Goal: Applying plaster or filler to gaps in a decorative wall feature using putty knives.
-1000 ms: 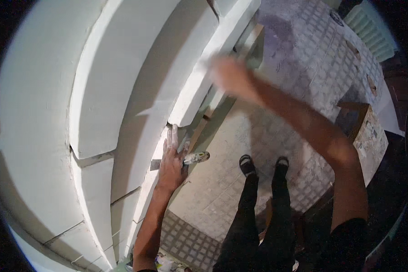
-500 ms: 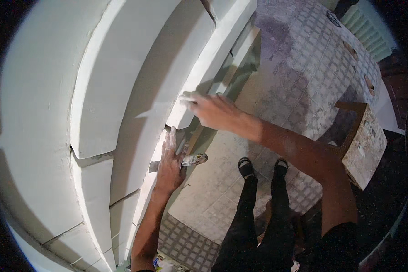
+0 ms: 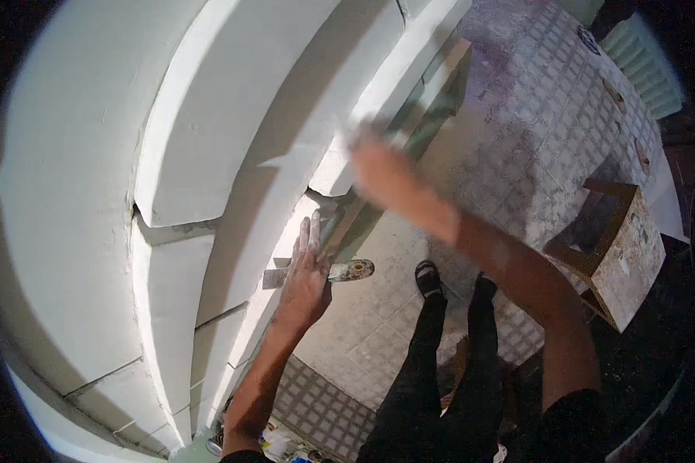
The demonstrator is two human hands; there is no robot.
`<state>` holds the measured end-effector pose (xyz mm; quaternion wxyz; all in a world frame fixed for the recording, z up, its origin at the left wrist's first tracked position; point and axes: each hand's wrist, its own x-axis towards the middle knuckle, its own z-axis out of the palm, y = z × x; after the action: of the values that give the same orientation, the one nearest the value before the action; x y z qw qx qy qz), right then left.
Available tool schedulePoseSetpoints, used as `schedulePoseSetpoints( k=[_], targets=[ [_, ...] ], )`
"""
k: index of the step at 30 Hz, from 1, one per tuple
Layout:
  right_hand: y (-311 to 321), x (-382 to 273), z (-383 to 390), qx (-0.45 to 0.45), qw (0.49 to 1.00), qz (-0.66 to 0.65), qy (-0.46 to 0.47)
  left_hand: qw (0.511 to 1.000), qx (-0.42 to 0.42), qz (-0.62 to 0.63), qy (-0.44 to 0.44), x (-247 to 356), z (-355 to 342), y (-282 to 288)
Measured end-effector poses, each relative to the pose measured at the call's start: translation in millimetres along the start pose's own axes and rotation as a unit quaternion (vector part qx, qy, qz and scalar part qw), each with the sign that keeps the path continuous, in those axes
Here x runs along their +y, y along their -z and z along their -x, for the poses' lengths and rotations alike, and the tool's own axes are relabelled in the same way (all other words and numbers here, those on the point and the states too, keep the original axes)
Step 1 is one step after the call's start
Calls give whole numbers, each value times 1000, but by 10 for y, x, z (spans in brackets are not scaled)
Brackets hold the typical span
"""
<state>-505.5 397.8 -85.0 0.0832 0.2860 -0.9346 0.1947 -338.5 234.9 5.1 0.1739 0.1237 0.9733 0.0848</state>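
A putty knife point(image 3: 353, 270) is held crosswise under the left hand point(image 3: 306, 279), 2 of whose fingers are stretched out along the white stepped moulding point(image 3: 390, 81). Farther along, the right hand point(image 3: 384, 168) is blurred at the moulding's edge; whether anything is gripped cannot be told. Surface work there appears to be in hand; even, controlled contact seems called for next. Beyond, a wooden box point(image 3: 633, 266) is seen.
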Motion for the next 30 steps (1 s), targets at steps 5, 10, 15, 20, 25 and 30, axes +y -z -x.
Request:
schedulePoseSetpoints(
  k=[5, 10, 15, 20, 25, 30],
  targets=[
    [194, 429, -193, -19, 988, -135, -79, 995, 45, 53, 69, -47, 175, -8],
    [169, -212, 25, 35, 999, -18, -20, 998, 12, 12, 68, -135, 343, -27],
    [60, 335, -67, -18, 998, -62, -19, 999, 5, 4, 45, -105, 263, -57],
    [248, -133, 48, -56, 988, -132, 50, 999, -14, -5, 30, -291, 391, 60],
    [85, -229, 72, 60, 998, -29, -3, 1000, -13, 21, 17, -225, 324, 57],
    [138, 126, 8, -101, 987, -122, -11, 1000, -27, 8, 6, -267, 284, 49]
  ],
)
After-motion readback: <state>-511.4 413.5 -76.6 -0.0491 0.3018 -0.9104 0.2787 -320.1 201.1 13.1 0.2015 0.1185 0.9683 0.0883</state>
